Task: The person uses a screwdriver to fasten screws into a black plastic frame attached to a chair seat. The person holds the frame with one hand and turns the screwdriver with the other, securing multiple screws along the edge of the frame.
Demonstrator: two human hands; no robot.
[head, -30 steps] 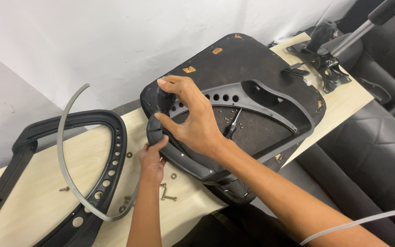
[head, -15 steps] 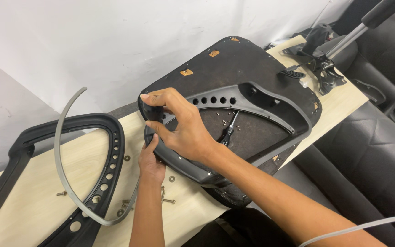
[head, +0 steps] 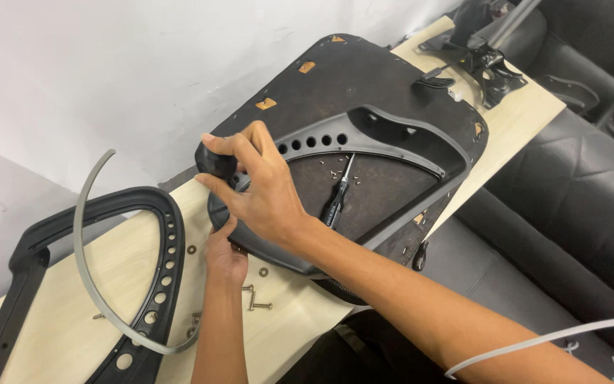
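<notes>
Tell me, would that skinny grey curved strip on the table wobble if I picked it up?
Probably yes. The grey strip is thin and long, bent in an open arc, so it would likely flex and feel light. One end lifts off the table, so a push might rock it.

Black armrest frame (head: 87,284) with grey curved strip (head: 90,284) on table (head: 30,334); loose bolts (head: 256,299); chair mechanism (head: 488,53) far corner.

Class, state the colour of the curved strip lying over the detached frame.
Grey curved strip, clearest in the head view.
</notes>
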